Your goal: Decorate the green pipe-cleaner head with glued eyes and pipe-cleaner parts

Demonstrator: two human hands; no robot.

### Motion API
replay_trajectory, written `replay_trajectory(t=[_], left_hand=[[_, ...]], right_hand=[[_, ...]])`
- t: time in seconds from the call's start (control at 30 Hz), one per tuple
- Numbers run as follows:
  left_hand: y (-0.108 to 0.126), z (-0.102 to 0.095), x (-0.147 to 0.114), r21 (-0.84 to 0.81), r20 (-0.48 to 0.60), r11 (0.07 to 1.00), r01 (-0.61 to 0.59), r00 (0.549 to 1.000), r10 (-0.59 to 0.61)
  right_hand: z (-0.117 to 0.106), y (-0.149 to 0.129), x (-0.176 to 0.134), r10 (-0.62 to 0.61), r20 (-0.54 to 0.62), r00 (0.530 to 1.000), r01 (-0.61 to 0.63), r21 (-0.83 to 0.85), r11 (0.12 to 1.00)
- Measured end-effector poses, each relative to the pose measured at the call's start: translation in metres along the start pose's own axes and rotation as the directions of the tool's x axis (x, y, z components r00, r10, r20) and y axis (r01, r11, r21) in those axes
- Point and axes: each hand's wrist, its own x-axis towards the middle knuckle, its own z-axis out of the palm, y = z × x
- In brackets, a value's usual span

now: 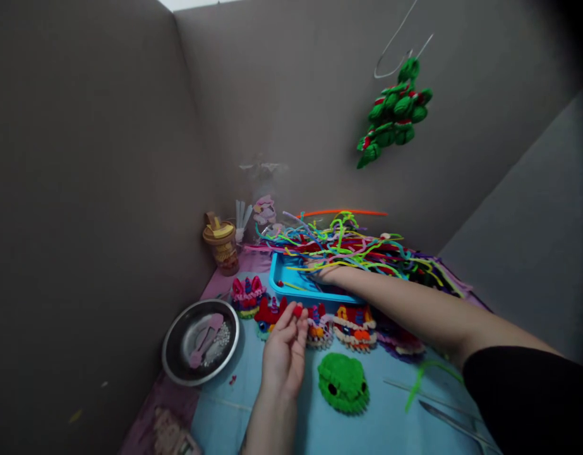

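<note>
Left hand (284, 352): palm up, fingers pointing away from the wearer, fingertips pinching a small red piece (297, 310). Piece sits at the finger ends, just in front of the blue tray (314, 295); looks roundish, too small to read a long axis or heading. Right hand (325, 273): reached across from the right into the tray, fingers pointing left, partly under loose stems; can't tell whether that grip is spread or closed. Tray's long side runs left-right, tipping down to the right; a red bit and a yellow stem lie inside. Colored chenille stems (341, 243) heap behind and over its back edge, orange stem (343, 212) roughly level along the top. Row of fuzzy animal heads along the tray front, red one (265, 309) nearest the left fingers. Green fuzzy head (343, 379) on the worktop (246, 385), right of the left forearm: wider left-right, dark eyes toward the wearer. Steel bowl (180, 338) at left holds a pink tool (203, 341), long axis slanting up-right, plus white beads (221, 341). Metal blade (445, 417) lower right, tip up-left.
</note>
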Motion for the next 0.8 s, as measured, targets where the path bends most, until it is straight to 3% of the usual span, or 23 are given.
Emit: replay_trajectory(t=[0.17,0.23,0.33,0.4,0.47,0.67,0.8], left_hand=[[0.000,-0.001,0.001,-0.029,-0.012,0.999,0.015,1.000,-0.016],[0.000,-0.001,0.001,-0.038,-0.006,0.999,0.021,1.000,-0.021],[0.000,0.000,0.001,-0.042,0.003,0.999,0.032,0.999,-0.032],[-0.001,0.001,-0.001,-0.037,0.003,0.999,0.035,0.999,-0.035],[-0.001,0.002,-0.002,-0.024,-0.001,0.999,0.030,1.000,-0.030],[-0.004,0.005,-0.003,0.035,0.000,0.999,0.015,1.000,-0.015],[-0.010,0.005,-0.004,0.102,0.014,0.995,0.007,1.000,-0.009]], right_hand=[[-0.009,0.007,-0.014,0.012,-0.082,0.997,-0.003,0.115,0.993],[-0.012,0.011,-0.028,0.034,-0.112,0.993,-0.004,0.262,0.965],[-0.018,0.018,-0.056,0.103,-0.016,0.995,-0.068,0.651,0.756],[-0.023,0.025,-0.076,0.111,0.113,0.987,-0.158,0.754,0.638],[-0.027,0.031,-0.096,0.114,0.157,0.981,-0.194,0.801,0.567],[-0.019,0.043,-0.153,0.148,-0.026,0.989,-0.043,0.897,0.439],[-0.004,0.036,-0.182,0.151,-0.089,0.984,0.039,0.952,0.303]])
